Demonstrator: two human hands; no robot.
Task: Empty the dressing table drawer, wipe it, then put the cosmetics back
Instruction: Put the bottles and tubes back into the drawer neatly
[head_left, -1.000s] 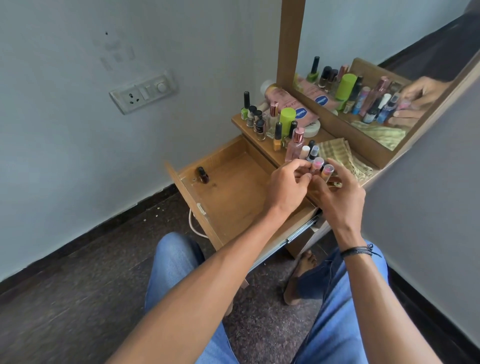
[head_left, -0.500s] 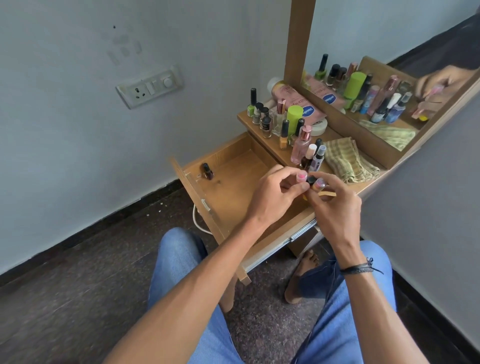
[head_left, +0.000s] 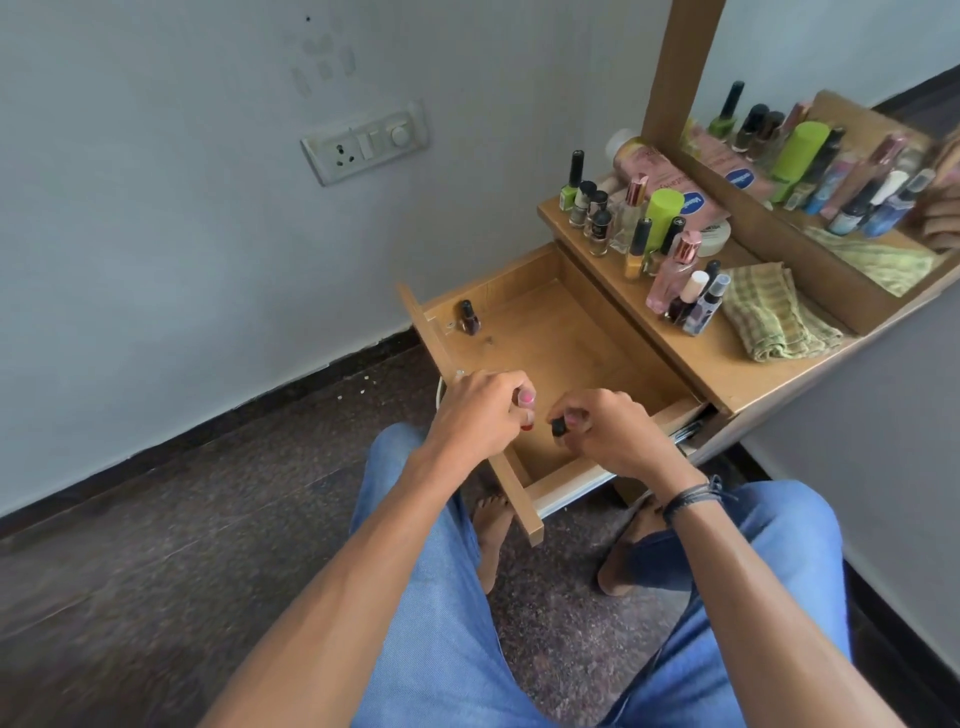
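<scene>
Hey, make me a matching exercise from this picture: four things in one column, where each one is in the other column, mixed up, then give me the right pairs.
Things
1. dark nail polish bottle
2. checked cloth
3. pink-capped bottle
4. black-capped bottle

Places
A. held in the right hand
B. lying on the tabletop
C. standing alone on the floor of the drawer
D. held in the left hand

Pairs: 1-C, 2-B, 3-D, 4-A
</scene>
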